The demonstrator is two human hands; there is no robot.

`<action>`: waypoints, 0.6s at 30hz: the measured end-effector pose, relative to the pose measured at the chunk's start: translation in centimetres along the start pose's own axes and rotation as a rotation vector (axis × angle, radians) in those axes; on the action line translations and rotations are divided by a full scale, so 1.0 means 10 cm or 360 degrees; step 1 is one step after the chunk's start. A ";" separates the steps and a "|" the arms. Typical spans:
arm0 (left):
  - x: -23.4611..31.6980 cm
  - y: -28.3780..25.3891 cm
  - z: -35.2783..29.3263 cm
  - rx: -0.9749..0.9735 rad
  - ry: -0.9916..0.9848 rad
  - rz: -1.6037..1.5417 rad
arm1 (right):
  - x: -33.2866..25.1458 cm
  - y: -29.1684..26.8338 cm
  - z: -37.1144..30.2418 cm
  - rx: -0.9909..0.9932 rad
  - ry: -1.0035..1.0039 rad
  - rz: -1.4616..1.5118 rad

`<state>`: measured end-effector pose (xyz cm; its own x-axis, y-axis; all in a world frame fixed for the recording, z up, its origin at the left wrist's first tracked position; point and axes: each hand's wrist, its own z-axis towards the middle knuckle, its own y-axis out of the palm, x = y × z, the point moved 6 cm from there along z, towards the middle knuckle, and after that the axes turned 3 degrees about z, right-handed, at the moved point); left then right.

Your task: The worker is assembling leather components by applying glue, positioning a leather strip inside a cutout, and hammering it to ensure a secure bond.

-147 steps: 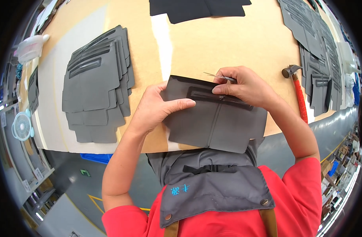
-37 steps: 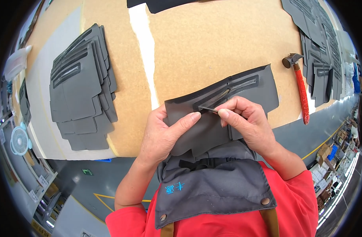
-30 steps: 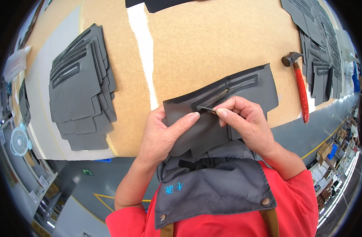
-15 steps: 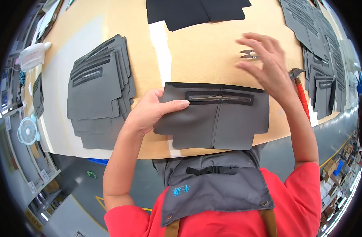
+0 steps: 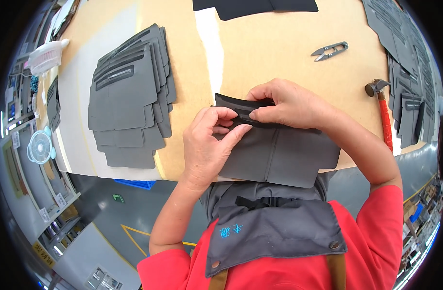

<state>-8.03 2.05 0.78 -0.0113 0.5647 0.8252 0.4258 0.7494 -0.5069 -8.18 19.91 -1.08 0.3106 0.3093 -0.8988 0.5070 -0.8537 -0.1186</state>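
While lying at the near edge of the cardboard-topped table (image 5: 289,53), grey fabric panel (image 5: 279,154) pinched along its folded dark top by left hand (image 5: 209,142) and right hand (image 5: 289,104); thread snips (image 5: 330,50) and red-handled hammer (image 5: 383,116) lying apart, stack of grey panels (image 5: 129,96) to the left

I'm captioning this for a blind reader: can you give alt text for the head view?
Both bare hands, left hand and right hand, pinch the folded top edge of a grey fabric panel on a tan worktable. Nearby lie a stack of grey panels, metal thread snips and a red-handled hammer.
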 end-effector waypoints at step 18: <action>0.02 -0.02 0.22 -0.0121 0.0191 0.0341 | -0.21 0.08 -0.39 0.0818 -0.0846 -0.0898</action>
<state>-10.10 2.79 0.51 0.1921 0.6593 0.7270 0.4739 0.5863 -0.6570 -5.28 20.18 2.31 -0.3470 0.6110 -0.7115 0.0127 -0.7555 -0.6550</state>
